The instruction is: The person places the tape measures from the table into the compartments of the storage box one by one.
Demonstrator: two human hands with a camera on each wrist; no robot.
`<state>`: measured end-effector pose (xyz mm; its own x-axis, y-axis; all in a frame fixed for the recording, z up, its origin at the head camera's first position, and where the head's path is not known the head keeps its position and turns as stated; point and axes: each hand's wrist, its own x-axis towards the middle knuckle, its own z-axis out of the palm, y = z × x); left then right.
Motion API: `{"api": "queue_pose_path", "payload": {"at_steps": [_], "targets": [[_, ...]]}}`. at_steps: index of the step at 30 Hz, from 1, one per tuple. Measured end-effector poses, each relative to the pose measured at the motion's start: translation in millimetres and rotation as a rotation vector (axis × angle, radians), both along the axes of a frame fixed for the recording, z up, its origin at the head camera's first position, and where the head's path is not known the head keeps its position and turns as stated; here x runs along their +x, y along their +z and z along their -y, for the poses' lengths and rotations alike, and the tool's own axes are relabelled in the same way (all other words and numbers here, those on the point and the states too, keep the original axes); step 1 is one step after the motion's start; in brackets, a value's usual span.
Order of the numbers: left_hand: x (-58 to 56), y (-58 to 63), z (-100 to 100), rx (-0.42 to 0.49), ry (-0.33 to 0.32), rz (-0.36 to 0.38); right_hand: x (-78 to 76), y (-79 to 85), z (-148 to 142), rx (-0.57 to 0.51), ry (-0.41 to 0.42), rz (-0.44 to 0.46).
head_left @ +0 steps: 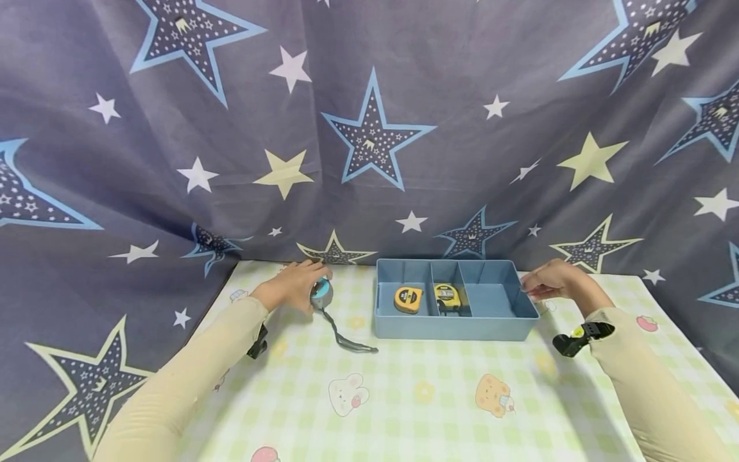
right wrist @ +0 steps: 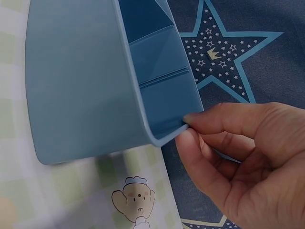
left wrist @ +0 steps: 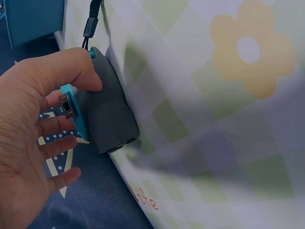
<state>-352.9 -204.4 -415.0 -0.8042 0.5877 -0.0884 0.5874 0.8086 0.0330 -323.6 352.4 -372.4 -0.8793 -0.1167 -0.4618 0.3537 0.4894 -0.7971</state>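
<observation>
1. While its thumb presses one side of a grey-and-teal tape measure point(head_left: 323, 294), the left hand point(head_left: 293, 285), left of the frame's centre, has its fingers bent round the other side, so the grip is only slightly open; in the left wrist view the lower fingers stand apart from each other.
2. That tape measure is just left of the middle of the head view, its dark strap point(head_left: 342, 338) trailing down and right across the checked tablecloth point(head_left: 398, 366); whether its body touches the cloth, I cannot tell.
3. Right of centre, the right hand point(head_left: 554, 280) pinches the rim of a blue divided tray point(head_left: 450, 328) between thumb and forefinger, at the tray's right end, with its other fingers curled beneath.
4. An orange tape measure point(head_left: 408, 299) lies in the tray's left compartment, and a yellow-and-black tape measure point(head_left: 447, 296) sits in the narrow middle one.
5. Across the upper frame hangs a dark star-print curtain point(head_left: 462, 64); pale sleeves point(head_left: 173, 378) enter from the lower left and lower right.
</observation>
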Motion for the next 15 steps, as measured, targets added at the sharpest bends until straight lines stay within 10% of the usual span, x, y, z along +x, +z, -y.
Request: {"api": "queue_pose_path", "payload": {"at_steps": [15], "targets": [[-6.2,-2.7,6.8,0.07,-0.013,-0.009,-3.6,-2.0,-3.4,-0.012,0.012,0.012]]}}
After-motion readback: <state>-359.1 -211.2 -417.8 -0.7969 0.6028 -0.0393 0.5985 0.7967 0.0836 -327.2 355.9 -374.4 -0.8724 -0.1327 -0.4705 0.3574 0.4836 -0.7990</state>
